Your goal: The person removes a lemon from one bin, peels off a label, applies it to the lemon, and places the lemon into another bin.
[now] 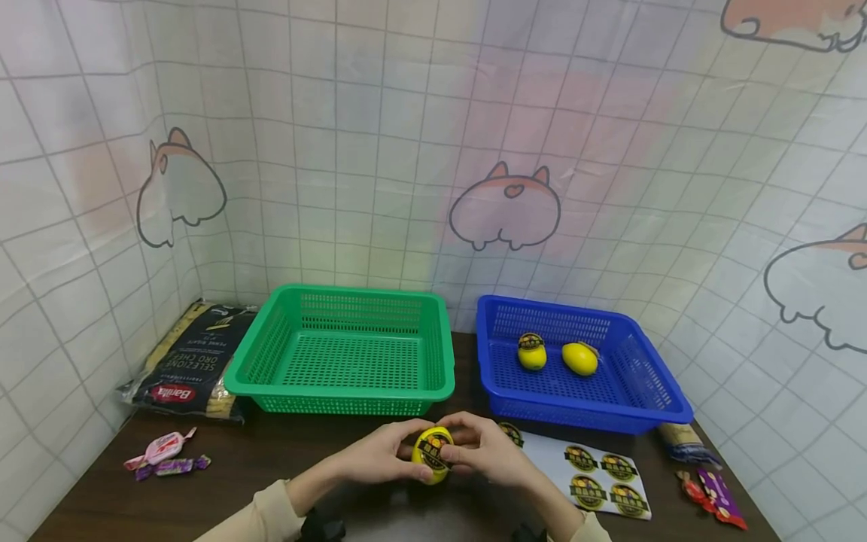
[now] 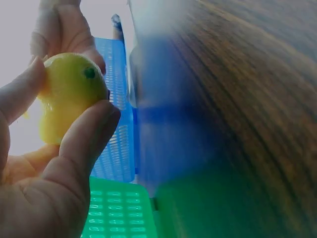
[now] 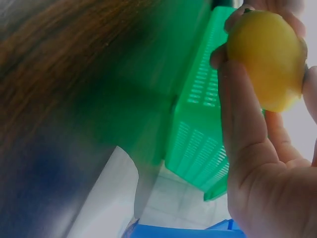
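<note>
A yellow lemon (image 1: 426,436) with a round black-and-gold sticker (image 1: 433,450) on its upper side is held between both hands, close over the front of the table. My left hand (image 1: 379,454) grips it from the left, thumb in front and fingers behind. From the right, my right hand (image 1: 497,455) holds it too, its thumb lying on the sticker. The left wrist view shows the green stem spot on the lemon (image 2: 74,89); in the right wrist view fingers wrap the lemon's (image 3: 267,59) lower side. A sticker sheet (image 1: 549,459) lies beside the right hand, partly hidden by it.
A green basket (image 1: 339,403) stands behind the hands. To its right, a blue basket (image 1: 582,415) holds a stickered lemon (image 1: 532,357) and another lemon (image 1: 579,359). A pasta bag (image 1: 190,369) and wrapped candies (image 1: 165,448) lie left; more candies (image 1: 721,497) lie right.
</note>
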`<act>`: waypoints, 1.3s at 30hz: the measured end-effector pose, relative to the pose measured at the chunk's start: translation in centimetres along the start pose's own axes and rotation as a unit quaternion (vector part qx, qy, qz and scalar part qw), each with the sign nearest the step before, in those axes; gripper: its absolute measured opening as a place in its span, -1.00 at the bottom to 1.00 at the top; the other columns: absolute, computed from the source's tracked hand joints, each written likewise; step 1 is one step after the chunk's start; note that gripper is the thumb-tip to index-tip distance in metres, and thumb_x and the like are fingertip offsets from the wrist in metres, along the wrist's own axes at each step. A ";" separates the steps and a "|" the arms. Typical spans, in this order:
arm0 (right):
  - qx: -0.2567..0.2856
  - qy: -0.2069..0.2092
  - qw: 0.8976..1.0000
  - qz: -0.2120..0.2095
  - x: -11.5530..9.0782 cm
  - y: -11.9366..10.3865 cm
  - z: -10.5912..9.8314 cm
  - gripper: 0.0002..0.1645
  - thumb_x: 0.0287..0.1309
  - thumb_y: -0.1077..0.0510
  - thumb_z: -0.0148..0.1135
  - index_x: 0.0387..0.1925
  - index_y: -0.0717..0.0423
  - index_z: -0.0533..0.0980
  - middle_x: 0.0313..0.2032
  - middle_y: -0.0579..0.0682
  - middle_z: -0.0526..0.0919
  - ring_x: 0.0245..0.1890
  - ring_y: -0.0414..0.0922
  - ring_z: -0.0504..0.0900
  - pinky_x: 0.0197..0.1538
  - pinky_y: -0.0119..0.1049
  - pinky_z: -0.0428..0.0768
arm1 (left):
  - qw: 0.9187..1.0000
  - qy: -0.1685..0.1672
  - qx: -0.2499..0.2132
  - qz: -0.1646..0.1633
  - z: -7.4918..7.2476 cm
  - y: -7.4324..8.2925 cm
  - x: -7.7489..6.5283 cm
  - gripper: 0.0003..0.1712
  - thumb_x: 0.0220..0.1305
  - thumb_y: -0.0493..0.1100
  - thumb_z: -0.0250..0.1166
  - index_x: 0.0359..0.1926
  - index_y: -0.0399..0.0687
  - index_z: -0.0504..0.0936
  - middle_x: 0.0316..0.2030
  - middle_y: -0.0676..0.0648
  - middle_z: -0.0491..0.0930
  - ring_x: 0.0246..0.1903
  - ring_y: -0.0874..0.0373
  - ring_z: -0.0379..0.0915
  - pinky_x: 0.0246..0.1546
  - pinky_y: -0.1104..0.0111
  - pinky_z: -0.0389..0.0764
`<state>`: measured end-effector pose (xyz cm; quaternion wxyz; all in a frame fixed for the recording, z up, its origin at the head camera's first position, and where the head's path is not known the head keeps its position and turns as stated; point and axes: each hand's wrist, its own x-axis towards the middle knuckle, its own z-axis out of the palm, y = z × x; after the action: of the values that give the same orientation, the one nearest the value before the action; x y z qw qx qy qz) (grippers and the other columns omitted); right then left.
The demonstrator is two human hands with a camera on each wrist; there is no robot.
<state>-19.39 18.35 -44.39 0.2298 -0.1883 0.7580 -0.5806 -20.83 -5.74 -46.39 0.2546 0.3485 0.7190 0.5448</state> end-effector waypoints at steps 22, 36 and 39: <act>0.003 0.006 0.999 -0.033 -0.5 0.0 -0.1 -0.43 0.28 0.09 0.31 0.24 0.25 0.45 0.02 0.34 0.67 -0.10 -0.15 0.74 -0.06 -0.08 0.74 | 0.999 -0.011 -0.040 -0.026 -0.3 0.3 0.1 -0.36 0.47 0.07 0.15 0.42 -0.10 0.29 0.32 -0.27 0.35 0.04 0.10 0.63 -0.05 0.33 0.71; 0.039 -0.031 0.989 -0.139 -1.7 0.1 -0.5 -0.50 0.33 0.21 0.22 0.24 0.36 0.45 0.08 0.39 0.64 -0.01 -0.21 0.75 -0.05 -0.31 0.73 | 0.997 -0.030 -0.069 -0.018 -0.2 1.2 -0.1 -0.43 0.43 0.09 0.19 0.33 -0.04 0.37 0.24 -0.22 0.40 -0.03 0.19 0.65 -0.07 0.24 0.73; 0.046 -0.037 0.987 -0.147 -1.9 -0.2 -0.6 -0.51 0.35 0.21 0.20 0.25 0.35 0.45 0.09 0.29 0.67 0.00 -0.19 0.75 -0.04 -0.30 0.73 | 0.996 -0.028 -0.079 -0.017 -0.1 1.3 -0.1 -0.42 0.43 0.10 0.19 0.34 -0.02 0.36 0.25 -0.21 0.38 -0.02 0.18 0.65 -0.05 0.24 0.73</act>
<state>-18.17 19.84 -43.85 0.1784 -0.3081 0.6859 -0.6346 -20.54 -5.68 -45.14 0.3109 0.3302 0.6718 0.5857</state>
